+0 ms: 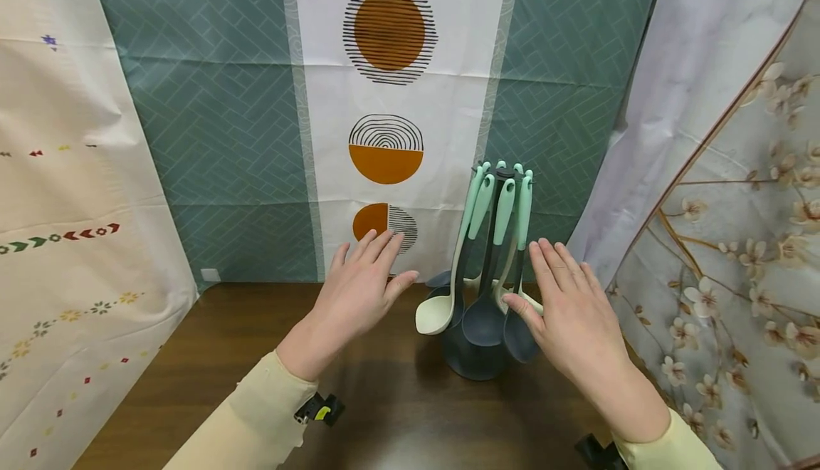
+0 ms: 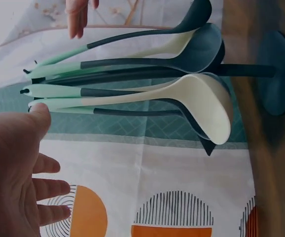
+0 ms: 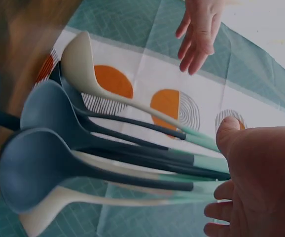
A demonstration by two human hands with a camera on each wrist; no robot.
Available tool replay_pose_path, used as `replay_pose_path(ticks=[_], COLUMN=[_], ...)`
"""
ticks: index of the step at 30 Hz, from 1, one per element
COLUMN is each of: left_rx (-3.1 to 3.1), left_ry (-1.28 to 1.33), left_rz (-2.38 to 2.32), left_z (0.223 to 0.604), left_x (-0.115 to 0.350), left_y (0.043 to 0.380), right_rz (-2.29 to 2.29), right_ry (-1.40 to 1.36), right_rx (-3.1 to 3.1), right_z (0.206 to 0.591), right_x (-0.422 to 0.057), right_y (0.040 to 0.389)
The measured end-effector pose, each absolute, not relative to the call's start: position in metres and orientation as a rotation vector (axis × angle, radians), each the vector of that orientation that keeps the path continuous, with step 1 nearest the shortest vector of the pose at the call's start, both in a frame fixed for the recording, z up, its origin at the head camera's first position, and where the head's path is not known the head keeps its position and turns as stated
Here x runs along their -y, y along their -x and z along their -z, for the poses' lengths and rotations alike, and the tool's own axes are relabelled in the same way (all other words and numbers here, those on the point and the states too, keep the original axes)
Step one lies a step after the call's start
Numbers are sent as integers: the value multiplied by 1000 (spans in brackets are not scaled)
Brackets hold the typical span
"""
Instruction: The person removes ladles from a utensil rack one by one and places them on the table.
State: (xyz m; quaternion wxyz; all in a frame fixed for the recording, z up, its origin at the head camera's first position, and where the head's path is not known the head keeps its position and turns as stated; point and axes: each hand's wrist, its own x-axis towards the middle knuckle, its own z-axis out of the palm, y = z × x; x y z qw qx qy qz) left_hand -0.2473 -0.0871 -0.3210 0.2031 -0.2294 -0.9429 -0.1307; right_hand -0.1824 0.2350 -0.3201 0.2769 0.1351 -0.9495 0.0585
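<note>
A round-based stand (image 1: 472,367) holds several hanging kitchen utensils with mint-green handles. A cream ladle (image 1: 433,315) hangs at its left front, a dark ladle (image 1: 483,324) at the middle, and another dark ladle (image 1: 520,340) at the right. My left hand (image 1: 357,292) is held left of the stand, fingers extended and thumb out, gripping nothing. On the other side my right hand (image 1: 576,317) also has its fingers straight and holds nothing; it overlaps the utensils' right edge in the head view. Utensils at the back are partly hidden behind those in front.
The stand rests on a brown wooden table (image 1: 384,399). Behind it hangs a green and white cloth (image 1: 233,135) with orange circles. A cream patterned cloth (image 1: 70,192) borders the left side, and a floral curtain (image 1: 724,292) the right.
</note>
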Motion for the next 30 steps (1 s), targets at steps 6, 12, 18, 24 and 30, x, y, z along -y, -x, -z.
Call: replay_pose_path(ticks=[6,12,18,24,30], left_rx=[2607,2597,2567,2511,2494], left_ry=[652,670,696,719,722], left_rz=[387,394,442,488,513], left_z=[311,302,294,283,275], left_x=[81,71,63,51,40], left_y=[255,261,264,268,273], right_rz=[-141,-151,-176,-199,-211], right_ry=[-340,-348,-348,-338,-326], right_rx=[2532,2490,2480,2488,2501], right_z=[309,296,281,266,254], right_x=[-242,-247,-248,-247,-246], right_y=[190,199,207,214,221])
